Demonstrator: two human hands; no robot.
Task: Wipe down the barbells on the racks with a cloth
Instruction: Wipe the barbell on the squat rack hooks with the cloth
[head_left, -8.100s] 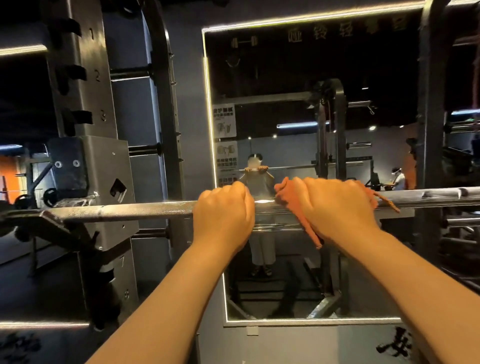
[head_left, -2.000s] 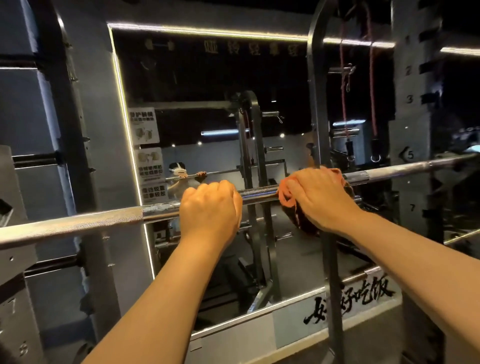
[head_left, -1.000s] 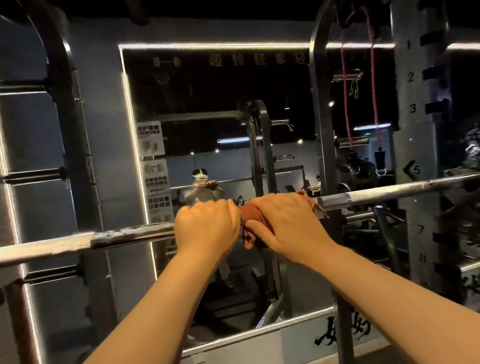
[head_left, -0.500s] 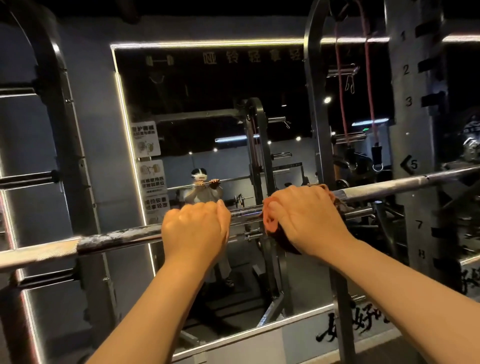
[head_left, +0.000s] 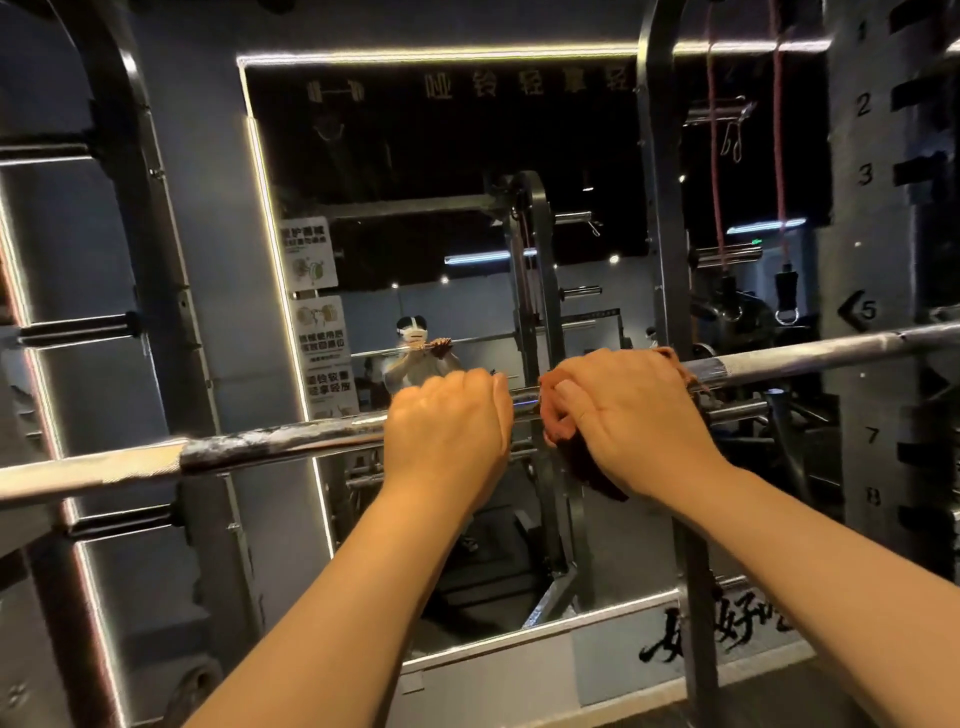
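Note:
A steel barbell (head_left: 270, 441) runs across the view at chest height, sloping up to the right. My left hand (head_left: 447, 431) grips the bar near its middle, fingers curled over the top. Just to its right, my right hand (head_left: 628, 415) holds an orange-red cloth (head_left: 592, 470) wrapped round the bar. Cloth ends hang below the hand and stick out at its right side. A short bare stretch of bar shows between the two hands.
Rack uprights stand at left (head_left: 140, 218), centre-right (head_left: 662, 208) and far right with numbered holes (head_left: 865, 260). A lit wall mirror (head_left: 415, 156) behind reflects the gym and a person. Red straps (head_left: 717, 197) hang at upper right.
My right hand with the cloth slid right along the bar from beside my left hand. My left hand kept its grip. The view shifted slightly.

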